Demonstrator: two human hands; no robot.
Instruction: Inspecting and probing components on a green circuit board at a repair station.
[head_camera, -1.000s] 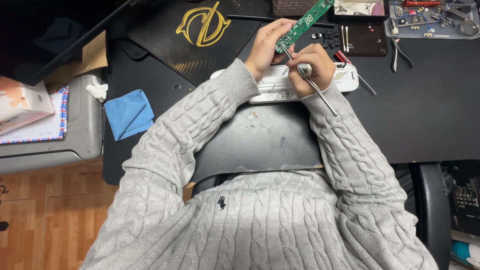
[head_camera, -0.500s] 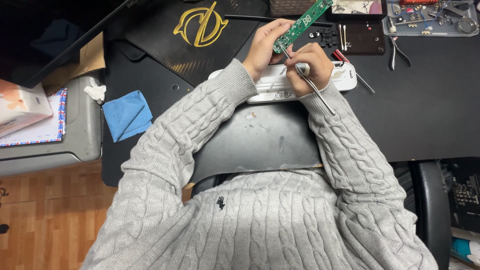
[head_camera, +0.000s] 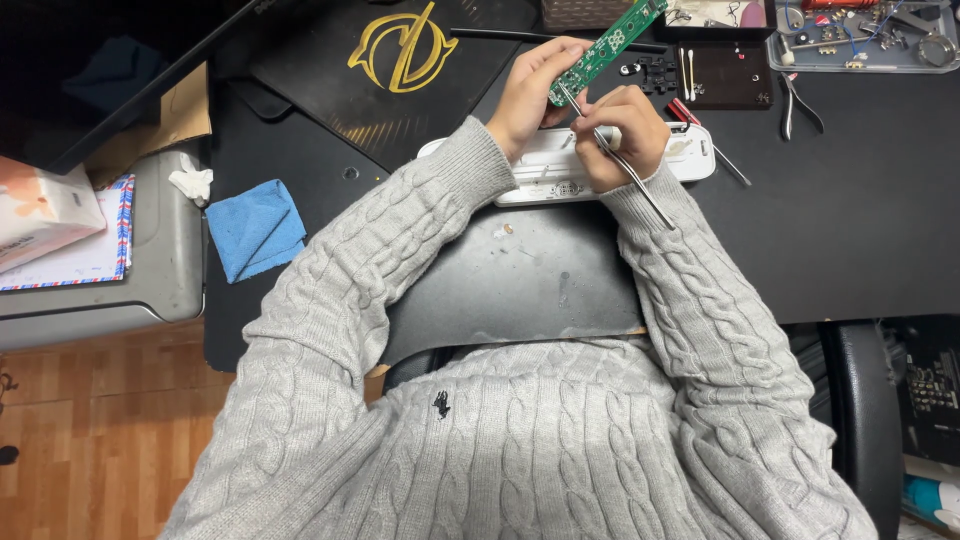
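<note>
My left hand (head_camera: 528, 92) holds a long green circuit board (head_camera: 606, 46) tilted up above the desk. My right hand (head_camera: 618, 132) grips thin metal tweezers (head_camera: 620, 160), whose tip touches the lower end of the board. Under both hands lies a white oblong plastic casing (head_camera: 690, 160) on the black desk. Both arms wear a grey cable-knit sweater.
A dark work mat (head_camera: 520, 275) lies in front of me. A blue cloth (head_camera: 256, 228) sits at the left, beside a grey box (head_camera: 150, 270) with papers. Pliers (head_camera: 800, 100), a black parts tray (head_camera: 725, 75) and a tool tray (head_camera: 860, 35) are at the upper right.
Both hands and the green board have stayed over the white casing, with only small shifts of the tweezers against the board.
</note>
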